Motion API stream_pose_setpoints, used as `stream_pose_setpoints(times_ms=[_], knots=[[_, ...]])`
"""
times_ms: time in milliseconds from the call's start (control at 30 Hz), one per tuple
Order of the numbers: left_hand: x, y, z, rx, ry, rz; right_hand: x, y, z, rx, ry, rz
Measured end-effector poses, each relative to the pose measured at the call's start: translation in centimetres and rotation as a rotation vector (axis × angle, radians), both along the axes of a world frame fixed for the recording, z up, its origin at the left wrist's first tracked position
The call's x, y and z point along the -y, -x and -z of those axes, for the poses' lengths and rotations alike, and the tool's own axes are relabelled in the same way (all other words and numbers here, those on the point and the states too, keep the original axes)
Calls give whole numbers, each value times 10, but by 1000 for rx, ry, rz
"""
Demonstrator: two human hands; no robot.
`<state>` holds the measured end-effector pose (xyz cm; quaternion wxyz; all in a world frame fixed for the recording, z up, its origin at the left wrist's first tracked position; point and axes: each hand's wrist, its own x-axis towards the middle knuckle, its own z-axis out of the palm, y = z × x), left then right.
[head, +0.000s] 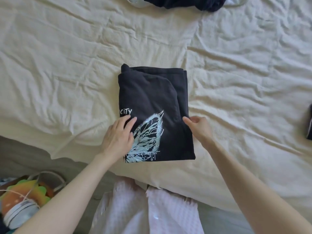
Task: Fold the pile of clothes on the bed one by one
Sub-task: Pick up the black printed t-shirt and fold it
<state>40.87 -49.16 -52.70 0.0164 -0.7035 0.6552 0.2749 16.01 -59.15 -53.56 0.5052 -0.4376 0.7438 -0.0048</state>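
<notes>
Bed with a rumpled cream sheet carries everything. Unfolded dark pile of clothes lies at the far edge, well apart from the work. Black folded shirt lies near the near edge, roughly mid-width; it forms a tall rectangle, long axis running near edge to far edge, tilted slightly, with the butterfly print at its near end facing up. A second dark item sits at the right edge, mostly out of view. Left hand rests flat on the shirt's left side, fingers straight and together. Right hand is at the shirt's right edge, fingers loosely curled; whether they pinch the cloth, cannot tell. Judgement: the fold looks nearly complete. To finish well, hold the left side down, smooth toward the right edge, and square the layers before moving on.
</notes>
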Motion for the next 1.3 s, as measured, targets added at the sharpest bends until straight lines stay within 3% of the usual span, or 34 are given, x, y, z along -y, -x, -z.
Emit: stream_pose_setpoints(times_ms=[67, 167, 267, 433, 600, 767, 933, 1033, 1133, 1233, 1300], knots=[[23, -3, 9, 56, 81, 4, 31, -14, 6, 84, 27, 84], [51, -5, 26, 101, 20, 57, 70, -34, 17, 193, 6, 180], [64, -2, 39, 152, -12, 129, 88, -45, 19, 215, 67, 216], [71, 8, 42, 136, 98, 187, 77, -31, 16, 223, 215, 268], [77, 16, 55, 226, -59, 280, 74, -22, 22, 272, 131, 238], [79, 20, 58, 217, -89, 276, 39, -24, 19, 105, 285, 113], [21, 31, 42, 139, -73, 229, -32, -2, 10, 24, 145, 74], [-26, 30, 29, -36, -73, -18, -65, 12, 4, -30, 89, 83], [-56, 23, 19, -225, -41, -404, -75, 18, -1, -11, 51, 107], [-68, 17, 16, -372, -166, -937, -71, 19, -2, 0, -3, 108], [-65, 16, 16, -533, -341, -1178, -68, 20, -2, 17, -89, 143]])
